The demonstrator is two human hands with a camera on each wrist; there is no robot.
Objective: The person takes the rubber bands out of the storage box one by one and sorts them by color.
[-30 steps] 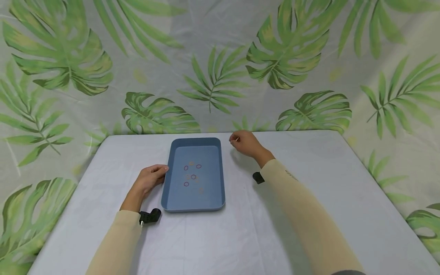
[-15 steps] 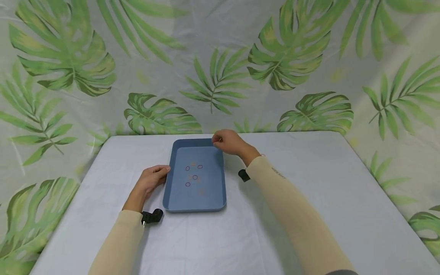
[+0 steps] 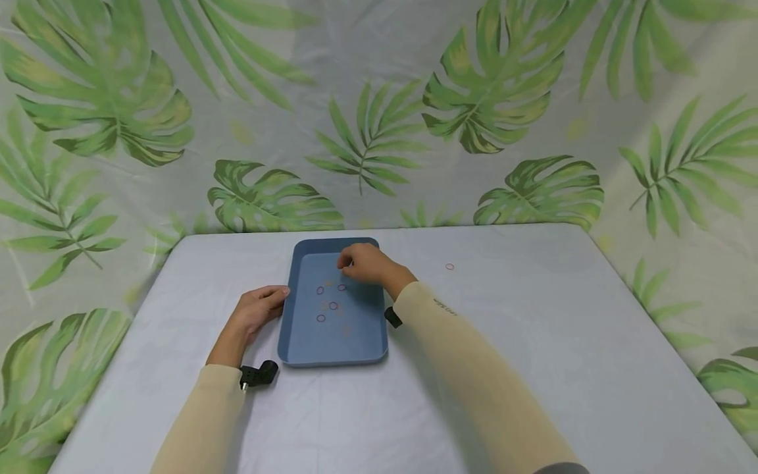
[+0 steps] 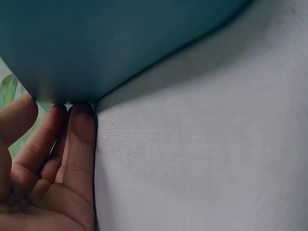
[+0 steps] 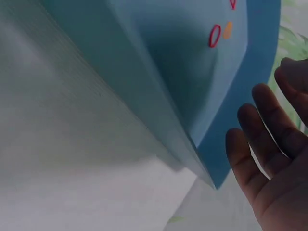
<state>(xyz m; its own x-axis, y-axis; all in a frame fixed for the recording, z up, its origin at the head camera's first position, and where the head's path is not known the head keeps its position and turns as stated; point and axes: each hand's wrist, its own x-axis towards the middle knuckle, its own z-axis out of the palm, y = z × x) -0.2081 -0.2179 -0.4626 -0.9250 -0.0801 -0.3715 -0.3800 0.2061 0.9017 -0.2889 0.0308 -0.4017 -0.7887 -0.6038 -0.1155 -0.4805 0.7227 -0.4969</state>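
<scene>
A blue tray (image 3: 355, 339) lies on a white-covered table (image 3: 533, 342) with several small rubber bands (image 3: 333, 305) in it, red and pale orange. My left hand (image 3: 257, 309) rests on the cloth, its straight fingers (image 4: 82, 130) touching the tray's left wall (image 4: 120, 43). My right hand (image 3: 362, 263) hovers over the far half of the tray, thumb and forefinger pinched together, seemingly on a small band too tiny to make out. The right wrist view shows the tray's outer wall (image 5: 168, 82), a red band (image 5: 214, 35) inside, and my other fingers (image 5: 260, 144) loosely extended.
One red rubber band (image 3: 449, 266) lies alone on the cloth to the right of the tray. A leaf-print curtain (image 3: 379, 118) hangs close behind the table's far edge. Black wrist camera mounts (image 3: 258, 373) sit on both sleeves.
My right hand has swung left from the cloth beside the tray's far right corner to above the tray. The left hand and the tray have stayed put.
</scene>
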